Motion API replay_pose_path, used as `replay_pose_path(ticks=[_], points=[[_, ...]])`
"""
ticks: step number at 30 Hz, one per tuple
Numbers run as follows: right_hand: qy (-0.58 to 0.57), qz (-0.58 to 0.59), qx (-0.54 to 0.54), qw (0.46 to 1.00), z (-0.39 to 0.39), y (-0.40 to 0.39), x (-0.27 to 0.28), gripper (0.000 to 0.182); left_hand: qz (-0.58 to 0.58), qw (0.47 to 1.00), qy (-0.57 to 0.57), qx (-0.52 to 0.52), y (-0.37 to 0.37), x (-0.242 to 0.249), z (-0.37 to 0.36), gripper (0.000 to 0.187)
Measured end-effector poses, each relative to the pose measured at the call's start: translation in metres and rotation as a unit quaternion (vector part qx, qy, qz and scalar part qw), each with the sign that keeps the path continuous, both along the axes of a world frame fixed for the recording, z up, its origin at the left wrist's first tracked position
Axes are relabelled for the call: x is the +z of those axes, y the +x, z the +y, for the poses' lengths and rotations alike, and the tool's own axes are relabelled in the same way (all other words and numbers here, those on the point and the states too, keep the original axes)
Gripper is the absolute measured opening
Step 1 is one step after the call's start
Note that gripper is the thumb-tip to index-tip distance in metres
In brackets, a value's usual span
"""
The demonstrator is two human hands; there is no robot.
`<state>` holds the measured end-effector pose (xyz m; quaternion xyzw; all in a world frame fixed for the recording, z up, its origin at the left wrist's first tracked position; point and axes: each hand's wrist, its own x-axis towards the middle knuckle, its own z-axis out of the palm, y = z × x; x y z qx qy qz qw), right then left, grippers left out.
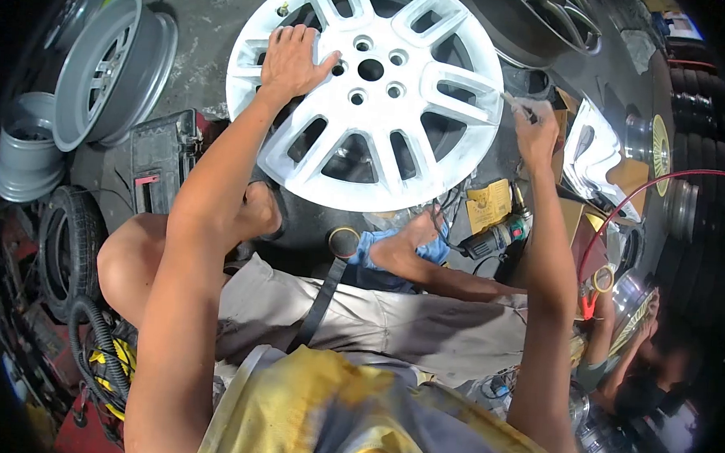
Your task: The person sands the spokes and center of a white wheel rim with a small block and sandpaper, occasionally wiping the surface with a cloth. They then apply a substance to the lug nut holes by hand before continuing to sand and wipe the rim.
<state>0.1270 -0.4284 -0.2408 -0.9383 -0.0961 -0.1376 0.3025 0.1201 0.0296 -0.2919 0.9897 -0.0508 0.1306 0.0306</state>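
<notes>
A large white wheel rim lies face up in front of me, with several spokes and a round centre hole. My left hand rests on its upper left face, fingers spread and flat, thumb pointing toward the bolt holes. At the rim's right edge is my right hand, its fingers bent and pressed around a small, thin, pale piece that looks like crumpled film or paper. That piece is close to the rim's outer edge; whether it touches cannot be told.
Grey rims and a tyre stand at left, beside a dark toolbox. On the right are a green power tool, yellow sandpaper, cardboard and a red hose. Another person's hand holds a rim at lower right.
</notes>
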Motion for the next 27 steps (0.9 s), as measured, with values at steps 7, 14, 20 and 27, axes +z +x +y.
replay_pose_path(ticks=[7, 14, 20, 27], points=[[-0.013, 0.026, 0.048, 0.998, 0.031, -0.004, 0.019, 0.015, 0.030, 1.000, -0.004, 0.009, -0.002, 0.003, 0.000, 0.069], [-0.049, 0.063, 0.075, 0.994, 0.076, -0.029, -0.015, 0.025, -0.049, 0.998, -0.044, -0.024, -0.012, -0.016, -0.006, 0.058], [-0.032, 0.108, 0.037, 0.993, 0.097, -0.012, -0.035, 0.035, -0.068, 0.992, -0.086, 0.054, -0.091, -0.022, -0.056, 0.061], [-0.014, 0.145, 0.011, 0.989, 0.098, -0.014, -0.036, 0.040, 0.115, 0.953, -0.181, 0.215, -0.112, 0.020, -0.045, 0.054]])
